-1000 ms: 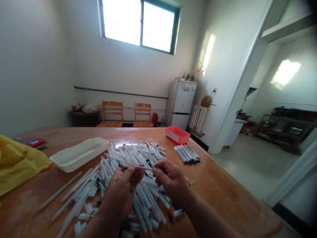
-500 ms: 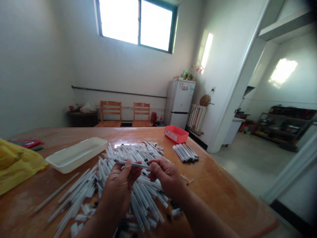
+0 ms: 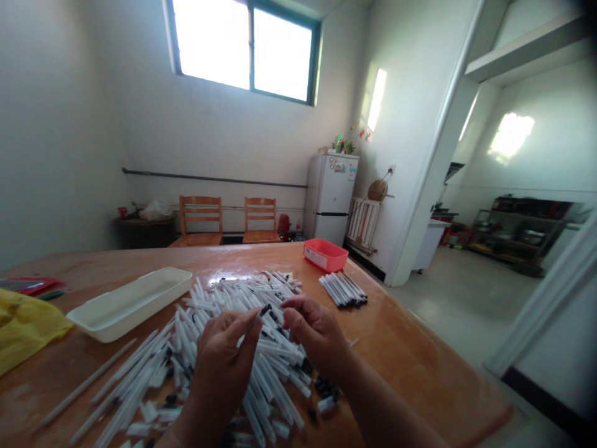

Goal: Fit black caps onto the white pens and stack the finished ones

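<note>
My left hand [image 3: 228, 348] is closed on a pen whose black end [image 3: 265, 309] sticks out between thumb and forefinger; the rest is mostly hidden by the fingers. Just to the right, my right hand [image 3: 312, 330] has its thumb and forefinger curled near that black end, and whether they hold something small I cannot make out. Below and around both hands lies a loose pile of whitish pen barrels [image 3: 275, 389], mixed with black parts [image 3: 325, 387] and short white caps [image 3: 140, 429]. A bundle of black-tipped pens [image 3: 342, 290] lies side by side at the right.
A long cream tray [image 3: 130, 303] stands left of the pile, and a red basket [image 3: 325, 254] behind the bundle. A yellow bag [image 3: 28, 330] and a red item [image 3: 30, 285] lie at the table's [image 3: 410, 373] left. Two chairs [image 3: 200, 219] stand beyond.
The pen in my left hand has turned from lying across between both hands to pointing its black end up and right. My right hand has let go of its end. The view has shifted slightly.
</note>
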### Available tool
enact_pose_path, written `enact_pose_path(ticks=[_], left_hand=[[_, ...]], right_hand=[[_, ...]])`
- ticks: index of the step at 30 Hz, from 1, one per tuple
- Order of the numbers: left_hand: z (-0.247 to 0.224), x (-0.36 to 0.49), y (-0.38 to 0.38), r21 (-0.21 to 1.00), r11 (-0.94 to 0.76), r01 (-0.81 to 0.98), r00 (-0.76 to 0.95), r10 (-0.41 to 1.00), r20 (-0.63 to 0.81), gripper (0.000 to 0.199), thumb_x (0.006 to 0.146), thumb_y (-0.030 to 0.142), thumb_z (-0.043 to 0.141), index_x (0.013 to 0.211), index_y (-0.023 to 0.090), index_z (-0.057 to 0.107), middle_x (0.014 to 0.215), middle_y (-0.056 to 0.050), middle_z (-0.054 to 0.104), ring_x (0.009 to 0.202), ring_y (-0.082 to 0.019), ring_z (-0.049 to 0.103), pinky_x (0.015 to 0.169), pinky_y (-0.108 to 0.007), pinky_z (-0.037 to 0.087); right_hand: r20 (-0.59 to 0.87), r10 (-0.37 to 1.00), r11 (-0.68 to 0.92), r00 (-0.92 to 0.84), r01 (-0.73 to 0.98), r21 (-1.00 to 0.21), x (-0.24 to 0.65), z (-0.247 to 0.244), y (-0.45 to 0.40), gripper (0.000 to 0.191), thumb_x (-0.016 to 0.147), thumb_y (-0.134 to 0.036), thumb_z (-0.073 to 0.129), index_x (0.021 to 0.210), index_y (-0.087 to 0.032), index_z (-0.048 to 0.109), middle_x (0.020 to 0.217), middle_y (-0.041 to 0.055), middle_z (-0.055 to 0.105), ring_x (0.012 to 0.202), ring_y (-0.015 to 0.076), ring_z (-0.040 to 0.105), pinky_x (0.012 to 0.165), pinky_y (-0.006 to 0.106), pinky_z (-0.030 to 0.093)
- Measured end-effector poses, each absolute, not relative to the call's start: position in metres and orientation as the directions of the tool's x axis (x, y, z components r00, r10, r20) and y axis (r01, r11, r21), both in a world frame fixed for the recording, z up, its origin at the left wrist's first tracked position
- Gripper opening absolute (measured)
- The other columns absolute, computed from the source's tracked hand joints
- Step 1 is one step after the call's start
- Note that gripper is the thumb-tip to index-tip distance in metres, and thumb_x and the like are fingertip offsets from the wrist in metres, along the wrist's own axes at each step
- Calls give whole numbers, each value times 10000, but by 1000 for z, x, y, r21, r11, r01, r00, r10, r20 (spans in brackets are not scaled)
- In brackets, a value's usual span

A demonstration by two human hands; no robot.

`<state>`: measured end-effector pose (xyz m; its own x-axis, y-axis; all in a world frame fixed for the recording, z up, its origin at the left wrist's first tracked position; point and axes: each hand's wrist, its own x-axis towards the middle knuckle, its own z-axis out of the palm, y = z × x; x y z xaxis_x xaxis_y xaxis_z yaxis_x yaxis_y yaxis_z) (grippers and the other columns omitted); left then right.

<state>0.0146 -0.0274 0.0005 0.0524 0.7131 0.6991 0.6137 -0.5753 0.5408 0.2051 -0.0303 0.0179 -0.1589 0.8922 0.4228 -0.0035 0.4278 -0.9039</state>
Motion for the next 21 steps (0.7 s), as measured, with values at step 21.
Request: enact_pose_path(ticks=[21], left_hand=[[-1, 18, -25, 182, -477, 860, 131, 551, 824, 490, 854, 364, 645, 1335, 304, 576, 1353, -137, 563, 1320, -366, 445, 1127, -549, 235]], right_hand=[[493, 869, 463, -40, 416, -783, 243, 19, -7, 218, 882, -345, 603, 854, -152, 700, 684, -5, 638, 606, 123, 541, 557, 219, 391]])
